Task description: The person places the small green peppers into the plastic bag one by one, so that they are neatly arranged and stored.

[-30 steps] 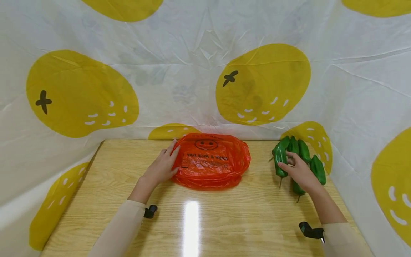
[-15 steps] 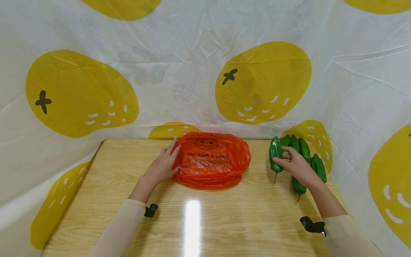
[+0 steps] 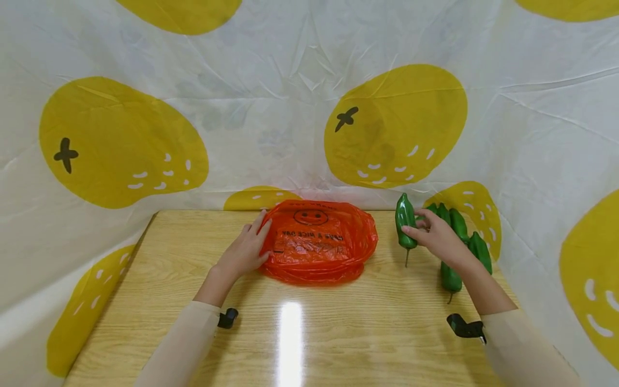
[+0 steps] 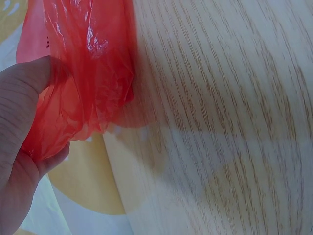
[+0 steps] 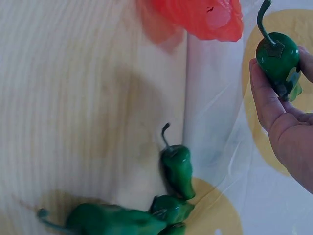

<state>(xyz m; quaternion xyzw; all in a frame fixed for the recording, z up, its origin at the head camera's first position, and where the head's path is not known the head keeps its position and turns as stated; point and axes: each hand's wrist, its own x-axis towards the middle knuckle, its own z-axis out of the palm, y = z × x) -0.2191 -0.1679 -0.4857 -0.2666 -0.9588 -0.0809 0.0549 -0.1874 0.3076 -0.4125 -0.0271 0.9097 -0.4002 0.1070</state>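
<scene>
A red plastic bag with a printed smiling face lies at the back middle of the table, its mouth spread into a rounded rim. My left hand holds the bag's left edge, thumb on one side and fingers on the other, as the left wrist view also shows. To the right of the bag, my right hand grips a glossy green pepper between thumb and fingers, its thin stem pointing down toward me. Seen from the right wrist, that pepper is raised, stem end toward the camera. Several more green peppers lie behind and beneath the right forearm, partly hidden.
The wood-grain table ends at a white curtain with yellow fruit prints, which closes off the back and both sides. A small black device sits at each wrist.
My right hand has lifted the green pepper away from the pile and carried it left and up toward the bag. The left hand and the bag stay where they were.
</scene>
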